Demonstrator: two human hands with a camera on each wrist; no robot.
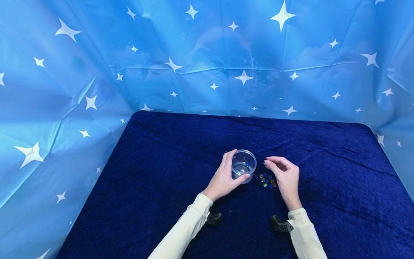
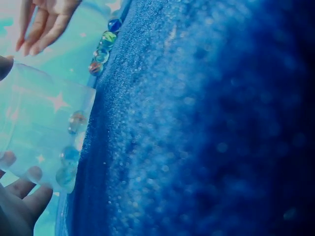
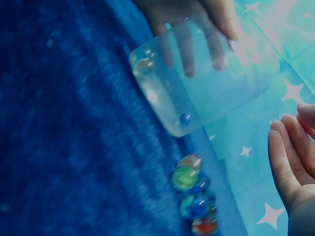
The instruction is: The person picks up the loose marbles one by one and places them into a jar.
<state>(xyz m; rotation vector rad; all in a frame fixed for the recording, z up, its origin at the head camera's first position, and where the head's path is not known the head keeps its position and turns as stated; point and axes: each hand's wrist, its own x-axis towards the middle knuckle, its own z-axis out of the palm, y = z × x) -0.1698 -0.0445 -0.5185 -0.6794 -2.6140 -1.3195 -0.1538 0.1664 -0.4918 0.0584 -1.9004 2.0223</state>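
My left hand [image 1: 223, 180] grips a clear round plastic jar [image 1: 254, 169] from its left side, thumb at the near side and fingers around the far side. A blue marble [image 1: 247, 164] shows inside; the wrist views show several marbles [image 2: 69, 156] low in the jar, partly blurred. To the right of the jar, my right hand [image 1: 286, 178] hovers above a small pile of glass marbles [image 1: 266, 185]. Its thumb and fingers are loosely bent with the tips close together. Between those fingertips [image 3: 276, 124] no marble shows in the wrist views.
Dark blue velvety cloth [image 1: 181, 154] covers the table. A light blue sheet with white stars [image 1: 244, 77] hangs behind and at the sides. Black wrist devices [image 1: 280, 223] sit beneath both cream sleeves [image 1: 307, 233].
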